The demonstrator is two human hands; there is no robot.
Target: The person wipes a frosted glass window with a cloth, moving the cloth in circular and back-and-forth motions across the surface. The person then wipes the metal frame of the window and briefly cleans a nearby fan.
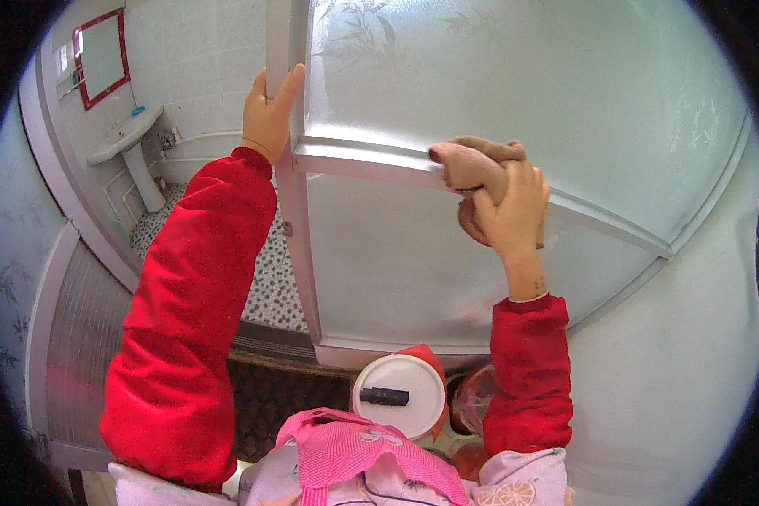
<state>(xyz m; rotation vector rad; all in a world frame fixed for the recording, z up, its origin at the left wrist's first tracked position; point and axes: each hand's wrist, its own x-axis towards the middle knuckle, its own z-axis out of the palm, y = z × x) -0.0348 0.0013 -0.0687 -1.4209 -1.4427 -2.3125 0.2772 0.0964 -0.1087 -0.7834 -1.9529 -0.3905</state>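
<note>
My left hand [267, 117] grips the upright edge of the sliding door's metal frame [284, 215], its thumb on the near face. In my right hand [512, 205] is a bunched brown cloth [474, 166], pressed against the door's horizontal crossbar [373, 161]. Frosted glass fills the door above and below that bar, and a leaf pattern shows on the upper pane [531, 82]. Part of the cloth hangs below my right fingers, over the lower pane [392, 253].
Left of the door, an opening shows a pedestal washbasin [126, 136], a red-framed mirror [101, 57] and a pebble-patterned floor [269, 278]. Below me, a white round lid [400, 373] carries a small black object [384, 396]. A dark mat [284, 405] lies beside it. A white wall [658, 379] stands at right.
</note>
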